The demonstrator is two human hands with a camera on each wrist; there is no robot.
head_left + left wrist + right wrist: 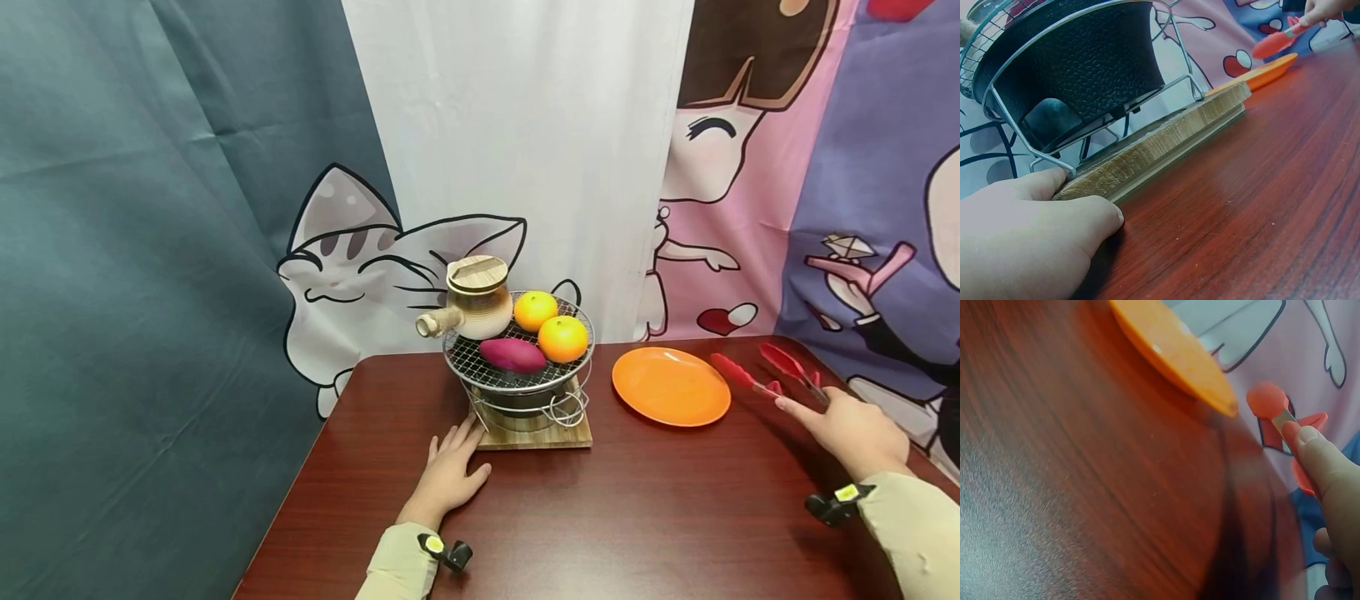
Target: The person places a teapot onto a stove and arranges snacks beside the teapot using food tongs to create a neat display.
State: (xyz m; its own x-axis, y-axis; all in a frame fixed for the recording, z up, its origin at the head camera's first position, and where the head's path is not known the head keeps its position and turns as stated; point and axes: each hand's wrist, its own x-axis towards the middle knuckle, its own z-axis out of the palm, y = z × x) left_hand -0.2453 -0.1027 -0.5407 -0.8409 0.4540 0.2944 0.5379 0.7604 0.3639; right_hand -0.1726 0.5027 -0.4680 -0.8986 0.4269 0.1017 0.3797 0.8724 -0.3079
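My left hand point(446, 475) lies on the table with its fingers straight, its fingertips at the left edge of the wooden board point(551, 437). On that board stands a small black stove point(1091, 59) in a wire frame, topped by a round mesh grill point(471, 367). A purple sweet potato point(513, 356), two oranges point(563, 339) and a side-handled clay teapot point(487, 317) with a wooden lid sit on the mesh. Over at the right, my right hand point(858, 429) grips red-tipped tongs point(738, 372), raised above the table with the tips spread and nothing between them.
An orange plate point(671, 387) lies between the stove and the tongs. The dark red wooden table point(637, 517) ends just behind them, against a printed curtain point(570, 167). A power cord is not visible; a coil of pale wire point(567, 410) hangs at the stove's front right.
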